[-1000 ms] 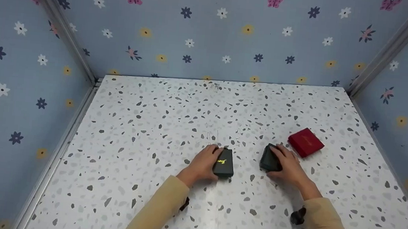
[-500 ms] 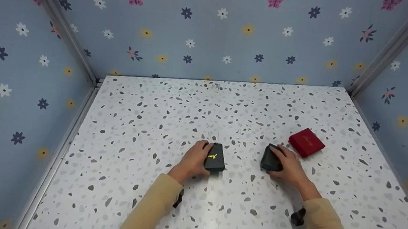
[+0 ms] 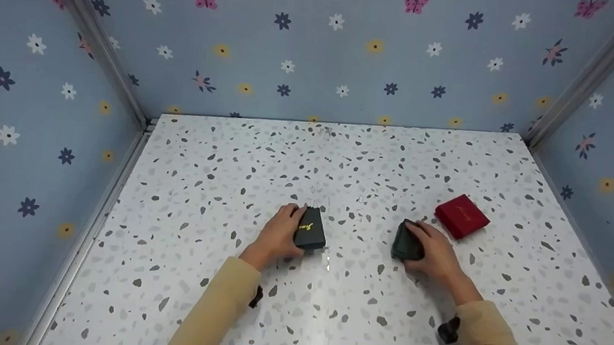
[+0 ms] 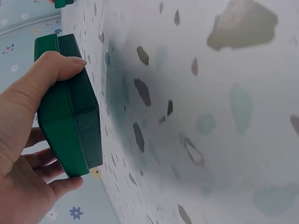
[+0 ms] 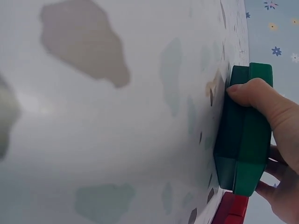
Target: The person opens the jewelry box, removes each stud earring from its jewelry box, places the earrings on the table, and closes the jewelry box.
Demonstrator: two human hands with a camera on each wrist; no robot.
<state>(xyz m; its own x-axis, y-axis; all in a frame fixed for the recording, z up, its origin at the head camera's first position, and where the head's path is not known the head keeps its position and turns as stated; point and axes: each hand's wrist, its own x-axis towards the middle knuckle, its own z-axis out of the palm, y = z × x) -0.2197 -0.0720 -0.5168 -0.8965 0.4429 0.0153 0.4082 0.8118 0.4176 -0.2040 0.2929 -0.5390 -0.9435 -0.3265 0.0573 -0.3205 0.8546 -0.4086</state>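
My left hand [image 3: 278, 232] grips a dark green gift box [image 3: 310, 229] with gold lettering on its lid, left of the table's middle. In the left wrist view the thumb lies on one side of this green box [image 4: 70, 112] and the fingers on the opposite side; it casts a soft shadow on the table. My right hand [image 3: 439, 254] holds a second dark green box [image 3: 407, 243] farther right. Seen from the right wrist, that box [image 5: 245, 130] sits between thumb and fingers, close to the tabletop. Its lid is partly covered by the hand.
A red box [image 3: 462, 216] with faint gold lettering lies just beyond my right hand. The speckled white table [image 3: 264, 157] is bounded by blue flowered panels [image 3: 318, 45] at the back and both sides, with metal strips at the corners.
My left hand has carried its green box to the left and slightly away from me. The right hand and its box stay almost in place, as does the red box.
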